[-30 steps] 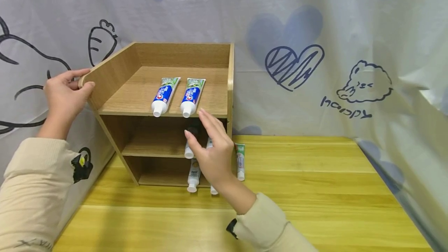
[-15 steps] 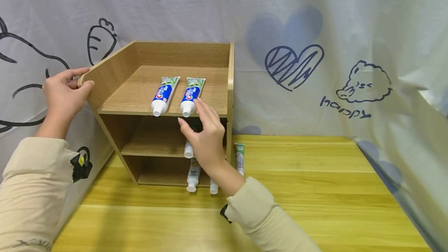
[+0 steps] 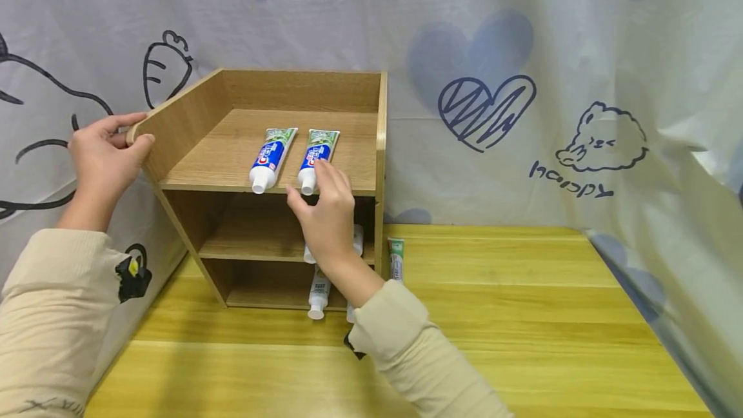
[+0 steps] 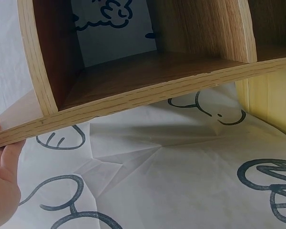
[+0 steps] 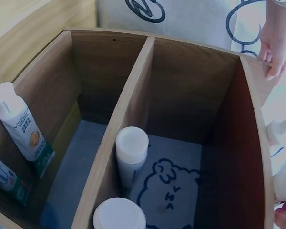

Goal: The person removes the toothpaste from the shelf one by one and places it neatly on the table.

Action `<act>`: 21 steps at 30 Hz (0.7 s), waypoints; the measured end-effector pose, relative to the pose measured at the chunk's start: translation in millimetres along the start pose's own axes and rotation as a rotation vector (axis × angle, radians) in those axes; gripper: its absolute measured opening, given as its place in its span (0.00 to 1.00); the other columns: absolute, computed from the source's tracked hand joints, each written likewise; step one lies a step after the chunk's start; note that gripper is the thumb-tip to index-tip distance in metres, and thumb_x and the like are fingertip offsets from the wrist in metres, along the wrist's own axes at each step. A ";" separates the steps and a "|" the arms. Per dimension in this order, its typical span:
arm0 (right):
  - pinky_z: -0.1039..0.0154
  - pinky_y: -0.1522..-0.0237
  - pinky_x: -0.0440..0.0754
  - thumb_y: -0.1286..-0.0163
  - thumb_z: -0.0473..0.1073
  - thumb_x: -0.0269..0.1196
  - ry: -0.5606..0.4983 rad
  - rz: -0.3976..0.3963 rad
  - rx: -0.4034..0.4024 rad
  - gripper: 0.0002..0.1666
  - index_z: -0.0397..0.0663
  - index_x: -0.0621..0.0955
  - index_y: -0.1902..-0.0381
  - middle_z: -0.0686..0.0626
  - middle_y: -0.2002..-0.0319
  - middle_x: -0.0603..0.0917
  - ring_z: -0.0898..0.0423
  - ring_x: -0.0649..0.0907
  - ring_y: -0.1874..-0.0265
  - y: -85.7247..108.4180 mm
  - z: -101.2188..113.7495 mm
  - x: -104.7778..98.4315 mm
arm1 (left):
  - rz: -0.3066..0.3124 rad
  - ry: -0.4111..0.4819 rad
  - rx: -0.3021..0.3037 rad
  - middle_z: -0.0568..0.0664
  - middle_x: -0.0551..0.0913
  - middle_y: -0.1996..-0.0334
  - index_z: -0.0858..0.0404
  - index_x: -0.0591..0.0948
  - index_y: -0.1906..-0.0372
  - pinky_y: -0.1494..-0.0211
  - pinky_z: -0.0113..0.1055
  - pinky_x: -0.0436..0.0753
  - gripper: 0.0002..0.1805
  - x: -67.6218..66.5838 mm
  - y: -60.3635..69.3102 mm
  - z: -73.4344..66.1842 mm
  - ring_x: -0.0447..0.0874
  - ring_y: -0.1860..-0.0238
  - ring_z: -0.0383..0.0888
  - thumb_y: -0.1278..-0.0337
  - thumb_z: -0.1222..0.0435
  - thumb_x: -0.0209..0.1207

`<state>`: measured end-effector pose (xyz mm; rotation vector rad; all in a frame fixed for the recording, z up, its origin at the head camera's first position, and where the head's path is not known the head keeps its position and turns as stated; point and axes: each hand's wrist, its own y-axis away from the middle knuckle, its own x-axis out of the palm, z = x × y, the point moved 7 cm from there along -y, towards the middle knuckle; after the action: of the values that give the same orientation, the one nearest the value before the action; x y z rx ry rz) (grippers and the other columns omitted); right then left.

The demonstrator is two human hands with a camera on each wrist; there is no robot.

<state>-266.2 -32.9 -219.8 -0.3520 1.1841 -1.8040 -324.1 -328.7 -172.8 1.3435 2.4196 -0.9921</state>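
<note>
A wooden three-tier shelf (image 3: 267,184) stands on the table. My left hand (image 3: 107,153) grips the front end of its left side panel, with thumb and fingers on either side. Two blue-and-white Crest toothpaste tubes lie on the top tier, caps toward me: a left tube (image 3: 270,159) and a right tube (image 3: 319,146). My right hand (image 3: 327,221) is at the right tube, fingers by its right side and thumb spread apart in front of the cap. Whether the fingertips touch it, I cannot tell. In the right wrist view both white caps (image 5: 285,183) show at the right edge.
White-capped tubes (image 5: 132,148) lie on the middle tier, partly behind my right hand. More toothpaste tubes (image 3: 319,289) lie on the bottom tier, caps jutting out. A green-and-white tube (image 3: 396,257) rests on the yellow wooden table (image 3: 522,315), right of the shelf. Patterned cloth (image 3: 464,18) hangs behind.
My right hand has moved left and slightly up, from the top tier's front edge to the right Crest tube. My left hand keeps its grip on the panel.
</note>
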 end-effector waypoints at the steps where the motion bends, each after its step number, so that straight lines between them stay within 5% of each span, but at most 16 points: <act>1: 0.63 0.41 0.74 0.46 0.40 0.68 0.025 0.001 -0.003 0.26 0.29 0.78 0.52 0.36 0.52 0.81 0.46 0.79 0.49 0.1 -0.6 1.2 | 0.000 0.000 0.001 0.11 0.64 0.90 0.67 0.75 0.42 0.83 0.14 0.67 0.23 0.2 -0.1 -0.1 0.68 0.83 0.11 0.44 0.66 0.53; 21: 0.66 0.42 0.74 0.46 0.39 0.69 0.184 0.007 -0.005 0.25 0.34 0.79 0.50 0.40 0.50 0.82 0.49 0.80 0.48 -5.1 -8.0 14.8 | -0.010 0.006 0.012 0.11 0.64 0.90 0.68 0.75 0.43 0.84 0.14 0.67 0.22 0.7 -0.3 -0.2 0.68 0.83 0.12 0.44 0.67 0.54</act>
<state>-282.1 -39.7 -223.0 -0.1866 1.3149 -1.8586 -324.7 -328.2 -172.8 1.3414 2.4310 -1.0080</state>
